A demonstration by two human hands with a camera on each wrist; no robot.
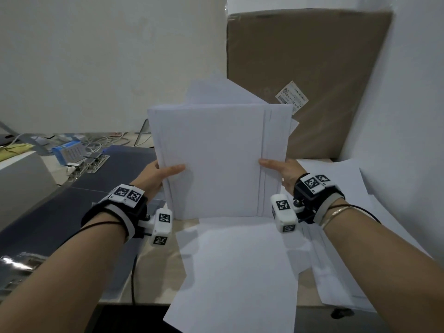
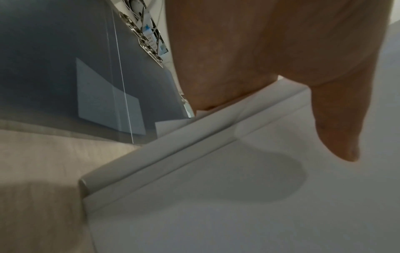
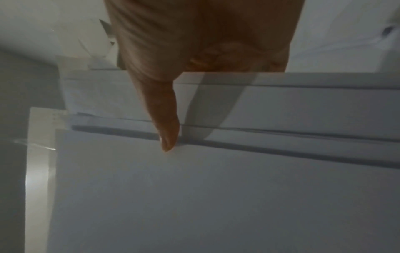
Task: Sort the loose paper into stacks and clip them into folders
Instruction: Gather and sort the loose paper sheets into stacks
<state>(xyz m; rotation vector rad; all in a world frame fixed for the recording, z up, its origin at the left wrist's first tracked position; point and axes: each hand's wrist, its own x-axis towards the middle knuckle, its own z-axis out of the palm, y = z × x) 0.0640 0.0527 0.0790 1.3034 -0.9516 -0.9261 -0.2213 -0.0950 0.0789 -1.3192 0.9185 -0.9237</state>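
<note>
progress: early | left hand (image 1: 158, 175) + right hand (image 1: 282, 171) clamp paper stack (image 1: 216, 162) upright over desk, edges ragged | loose sheets (image 1: 240, 260) unsorted below | folders (image 1: 115, 164) at left, open, nothing clipped

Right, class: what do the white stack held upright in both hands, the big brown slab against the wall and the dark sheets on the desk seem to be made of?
White stack of sheets: matt paper; thin uneven edges fan out on top.
Big brown slab: probably cardboard; dull brown, with a shipping label.
Dark grey-blue sheets: perhaps plastic folder covers; smooth, faint sheen, metal clips beside them.
</note>
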